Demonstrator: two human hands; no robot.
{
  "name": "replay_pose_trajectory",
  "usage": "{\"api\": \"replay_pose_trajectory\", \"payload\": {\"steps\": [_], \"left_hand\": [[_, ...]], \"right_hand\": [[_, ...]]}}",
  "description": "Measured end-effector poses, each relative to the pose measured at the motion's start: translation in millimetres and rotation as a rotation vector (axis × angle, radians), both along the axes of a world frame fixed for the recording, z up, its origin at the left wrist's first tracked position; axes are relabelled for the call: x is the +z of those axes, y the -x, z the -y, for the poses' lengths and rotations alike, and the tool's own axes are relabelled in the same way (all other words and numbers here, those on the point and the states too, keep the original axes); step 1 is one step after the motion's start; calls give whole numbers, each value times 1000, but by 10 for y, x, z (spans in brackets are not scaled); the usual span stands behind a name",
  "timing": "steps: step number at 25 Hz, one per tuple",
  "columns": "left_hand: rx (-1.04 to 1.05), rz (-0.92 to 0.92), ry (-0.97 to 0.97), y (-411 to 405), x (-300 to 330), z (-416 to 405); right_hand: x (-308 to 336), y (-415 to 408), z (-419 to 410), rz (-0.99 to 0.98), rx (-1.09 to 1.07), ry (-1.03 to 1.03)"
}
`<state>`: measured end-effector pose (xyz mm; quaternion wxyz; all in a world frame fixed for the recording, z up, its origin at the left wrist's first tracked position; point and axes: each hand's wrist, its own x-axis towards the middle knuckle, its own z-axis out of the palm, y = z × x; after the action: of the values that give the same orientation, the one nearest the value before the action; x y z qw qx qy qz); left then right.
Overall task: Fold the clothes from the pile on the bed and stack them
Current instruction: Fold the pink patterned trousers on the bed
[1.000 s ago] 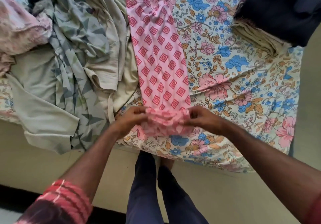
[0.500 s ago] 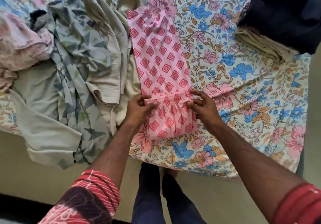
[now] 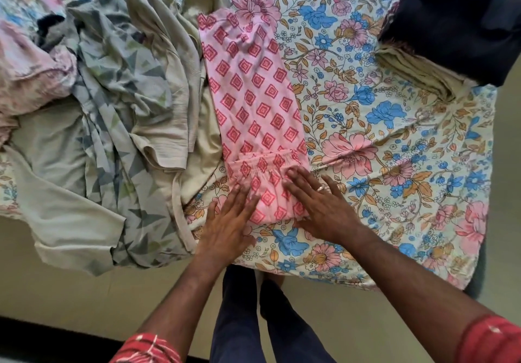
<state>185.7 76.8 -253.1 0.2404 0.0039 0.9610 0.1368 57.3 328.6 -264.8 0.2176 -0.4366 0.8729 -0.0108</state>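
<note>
Hands: I see left hand [image 3: 228, 221] and right hand [image 3: 318, 202] flat, pressing pink trousers' [image 3: 253, 103] first fold.
Done: stack [image 3: 439, 38] upper right.
Left: pile [image 3: 112, 103], left.

a home bedroom: floral-sheeted bed [image 3: 394, 142] strewn with a clothes pile [image 3: 112, 103].

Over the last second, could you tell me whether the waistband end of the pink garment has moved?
Yes. The waistband end was folded up the pink garment, away from the bed's near edge. The left hand and right hand now press it flat.
</note>
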Motion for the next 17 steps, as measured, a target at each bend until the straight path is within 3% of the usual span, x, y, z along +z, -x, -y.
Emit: {"api": "replay_pose_trajectory", "payload": {"steps": [6, 11, 14, 17], "left_hand": [[57, 131, -34, 149, 62, -2], [-90, 205, -84, 279, 443, 164], [-9, 473, -411, 386, 779, 293], [185, 679, -767, 542, 998, 393]], "right_hand": [[130, 115, 51, 114, 56, -140], [535, 336, 76, 293, 136, -259], [891, 402, 43, 533, 131, -335], [1209, 480, 107, 850, -39, -295]]}}
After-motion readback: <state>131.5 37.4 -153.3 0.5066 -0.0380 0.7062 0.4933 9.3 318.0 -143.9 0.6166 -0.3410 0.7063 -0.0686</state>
